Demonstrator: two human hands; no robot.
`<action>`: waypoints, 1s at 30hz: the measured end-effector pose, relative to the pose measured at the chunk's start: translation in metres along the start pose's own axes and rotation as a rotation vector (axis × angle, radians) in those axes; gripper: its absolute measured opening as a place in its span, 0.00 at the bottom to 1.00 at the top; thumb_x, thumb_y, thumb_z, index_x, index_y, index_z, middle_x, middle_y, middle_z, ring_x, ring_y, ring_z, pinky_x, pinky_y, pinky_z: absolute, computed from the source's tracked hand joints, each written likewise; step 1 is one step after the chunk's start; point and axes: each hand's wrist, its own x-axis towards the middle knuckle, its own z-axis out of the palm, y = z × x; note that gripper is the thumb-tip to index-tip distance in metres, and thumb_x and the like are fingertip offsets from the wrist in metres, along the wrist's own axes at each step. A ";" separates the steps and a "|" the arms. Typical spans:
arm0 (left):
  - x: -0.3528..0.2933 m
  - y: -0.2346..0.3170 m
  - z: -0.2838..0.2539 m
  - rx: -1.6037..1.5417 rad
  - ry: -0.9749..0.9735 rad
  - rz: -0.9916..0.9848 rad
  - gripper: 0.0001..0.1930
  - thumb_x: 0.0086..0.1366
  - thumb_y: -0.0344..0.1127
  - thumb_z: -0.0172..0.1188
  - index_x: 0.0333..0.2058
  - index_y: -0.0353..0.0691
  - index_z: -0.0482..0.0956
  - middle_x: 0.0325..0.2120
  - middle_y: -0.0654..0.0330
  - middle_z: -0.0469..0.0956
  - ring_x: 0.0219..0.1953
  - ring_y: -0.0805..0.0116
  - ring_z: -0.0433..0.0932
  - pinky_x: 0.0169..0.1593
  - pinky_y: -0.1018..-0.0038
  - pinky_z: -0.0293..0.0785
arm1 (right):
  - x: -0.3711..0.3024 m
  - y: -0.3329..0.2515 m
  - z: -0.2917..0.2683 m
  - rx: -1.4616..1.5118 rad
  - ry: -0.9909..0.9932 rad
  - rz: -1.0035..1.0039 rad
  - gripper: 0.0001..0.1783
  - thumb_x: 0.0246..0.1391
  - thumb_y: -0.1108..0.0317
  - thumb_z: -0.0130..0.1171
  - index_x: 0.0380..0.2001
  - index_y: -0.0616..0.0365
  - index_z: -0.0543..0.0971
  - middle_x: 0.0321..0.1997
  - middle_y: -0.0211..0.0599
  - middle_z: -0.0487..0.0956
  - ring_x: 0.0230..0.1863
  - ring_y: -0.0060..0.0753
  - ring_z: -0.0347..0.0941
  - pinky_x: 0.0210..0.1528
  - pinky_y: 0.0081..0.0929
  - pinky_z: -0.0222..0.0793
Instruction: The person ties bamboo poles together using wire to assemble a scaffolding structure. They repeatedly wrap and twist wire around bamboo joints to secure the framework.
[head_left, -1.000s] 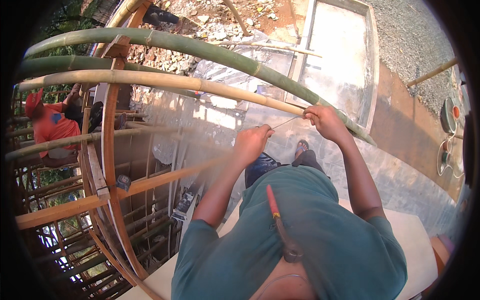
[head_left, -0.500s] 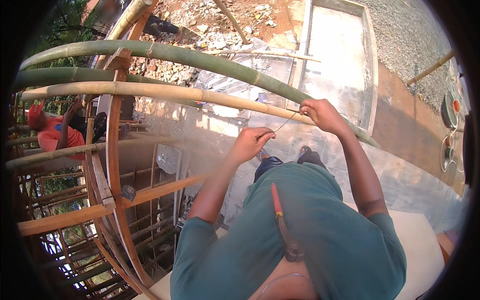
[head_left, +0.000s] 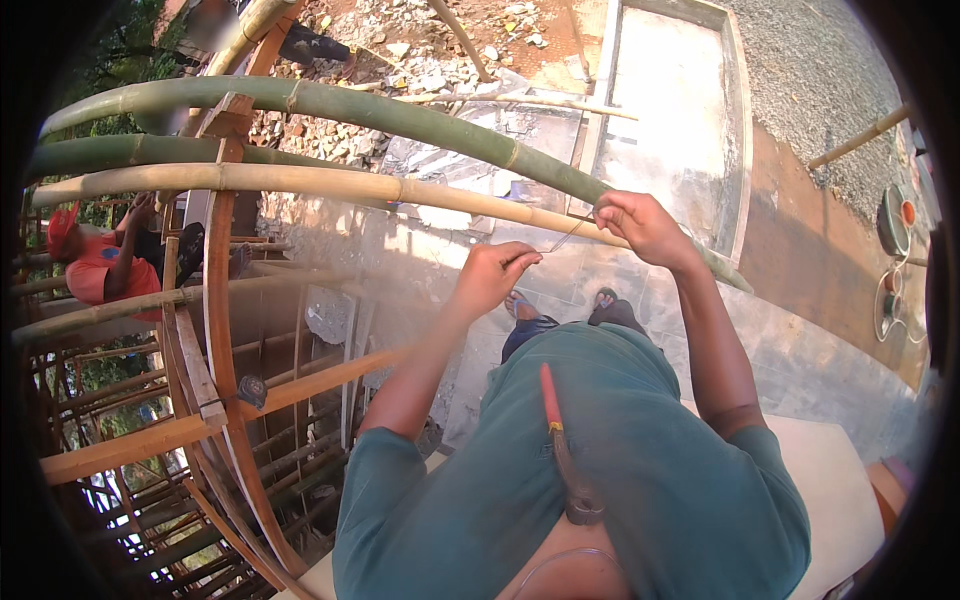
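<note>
Nearest: red-handled tool (head_left: 553, 425) tucked at the collar of the teal shirt, unused. Left hand (head_left: 492, 277) is pinched closed on one end of a thin wire (head_left: 568, 236); right hand (head_left: 640, 225) is closed on the other end, right against the pale bamboo pole (head_left: 300, 182). The wire runs taut and short between them, just in front of that pole near its right end. Over the last second the left hand has come up and in toward the right, so the span of wire is shorter; my read is that the tie is being drawn tight at the pole, not yet finished. Behind it the green bamboo pole (head_left: 380, 108) slants down to the right. Below: sandalled feet on a concrete slab (head_left: 800, 350). Far left, a person in an orange shirt (head_left: 95, 270) on the timber scaffold frame (head_left: 215, 330); rubble at the top.
</note>
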 end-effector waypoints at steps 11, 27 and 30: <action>0.015 0.010 0.020 -0.066 0.195 0.054 0.08 0.65 0.31 0.62 0.37 0.33 0.85 0.30 0.55 0.85 0.30 0.72 0.81 0.36 0.74 0.75 | 0.024 0.040 0.007 -0.577 -0.003 0.101 0.13 0.65 0.63 0.48 0.29 0.57 0.75 0.25 0.38 0.78 0.30 0.40 0.73 0.36 0.37 0.67; -0.002 0.010 -0.002 -0.049 0.190 0.093 0.09 0.64 0.34 0.64 0.37 0.34 0.85 0.30 0.54 0.85 0.31 0.68 0.82 0.37 0.72 0.77 | 0.031 0.004 -0.015 -0.548 0.266 0.127 0.10 0.63 0.66 0.49 0.34 0.57 0.79 0.28 0.47 0.80 0.31 0.49 0.76 0.35 0.44 0.69; 0.009 -0.007 -0.020 -0.022 0.199 0.094 0.09 0.64 0.35 0.63 0.37 0.35 0.84 0.32 0.55 0.85 0.31 0.68 0.83 0.38 0.71 0.77 | 0.013 -0.019 0.012 -0.264 -0.234 -0.186 0.09 0.62 0.67 0.51 0.34 0.54 0.79 0.24 0.41 0.78 0.27 0.43 0.73 0.33 0.38 0.68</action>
